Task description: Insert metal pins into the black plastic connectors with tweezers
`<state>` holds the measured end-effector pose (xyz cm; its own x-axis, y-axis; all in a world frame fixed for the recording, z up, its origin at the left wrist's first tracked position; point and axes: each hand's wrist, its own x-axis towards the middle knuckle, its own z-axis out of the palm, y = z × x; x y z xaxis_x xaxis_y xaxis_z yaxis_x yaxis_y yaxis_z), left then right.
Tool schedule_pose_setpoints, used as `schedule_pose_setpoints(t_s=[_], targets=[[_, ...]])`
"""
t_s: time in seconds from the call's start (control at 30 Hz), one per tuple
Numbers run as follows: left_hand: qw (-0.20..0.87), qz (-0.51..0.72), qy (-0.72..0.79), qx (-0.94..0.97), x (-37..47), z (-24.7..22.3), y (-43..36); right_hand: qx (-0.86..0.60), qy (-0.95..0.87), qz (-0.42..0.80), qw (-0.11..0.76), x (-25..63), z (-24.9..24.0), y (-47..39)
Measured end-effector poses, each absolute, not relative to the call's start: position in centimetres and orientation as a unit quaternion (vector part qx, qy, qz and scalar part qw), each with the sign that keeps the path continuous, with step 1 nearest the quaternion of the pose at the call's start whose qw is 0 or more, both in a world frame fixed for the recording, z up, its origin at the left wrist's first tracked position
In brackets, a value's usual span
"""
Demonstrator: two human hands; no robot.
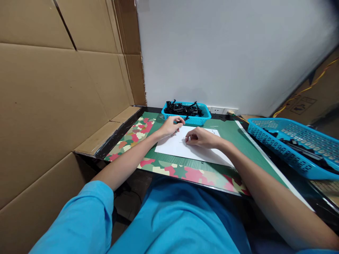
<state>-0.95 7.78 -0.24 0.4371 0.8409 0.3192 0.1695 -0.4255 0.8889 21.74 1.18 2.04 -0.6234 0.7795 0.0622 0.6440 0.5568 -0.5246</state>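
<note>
Over the middle of a white paper sheet (172, 147), my right hand (201, 137) pinches a thin, pale, pin-like piece (186, 138) between thumb and fingertips. Its tip points left, toward my other hand. My left hand (171, 127) is at the sheet's far left edge, just in front of a blue basket (196, 120). Its fingers are curled with the tips close together; what they hold, if anything, is too small to make out. Several black plastic parts (182, 109) are heaped in that basket. Some small dark bits (214, 131) lie at the sheet's far right corner.
A second blue basket (291, 162) with long black parts (304, 148) stands at the right. The green mat (225, 125) has a camouflage-patterned border (185, 173). Cardboard panels (66, 98) rise on the left, and a white wall (206, 53) with sockets (217, 110) stands behind.
</note>
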Motion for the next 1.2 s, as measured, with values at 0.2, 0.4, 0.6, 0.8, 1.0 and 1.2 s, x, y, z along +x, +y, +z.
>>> schedule_pose_setpoints(t_s=[0.2,0.4,0.6,0.8,1.0,1.2], targets=[[0.419,0.381,0.356,0.743,-1.1,0.1,7.5,-0.406,-0.876,0.217,0.142,21.0,2.2,0.7],[0.417,0.380,0.357,0.744,-1.1,0.2,7.5,-0.394,-0.880,0.220,0.148,20.9,2.2,0.5],[0.414,0.378,0.364,0.744,-1.1,-0.2,7.9,-0.407,-0.870,0.217,0.174,21.2,1.8,0.8],[0.417,0.381,0.357,0.744,-1.1,0.2,7.5,-0.407,-0.864,0.241,0.171,21.1,1.4,1.1],[0.426,0.371,0.346,0.749,-1.1,0.9,7.0,-0.423,-0.833,0.210,0.288,21.4,1.9,1.5],[0.503,0.342,0.293,0.737,-0.5,1.1,6.2,-0.447,-0.749,0.228,0.432,21.7,2.7,1.2]])
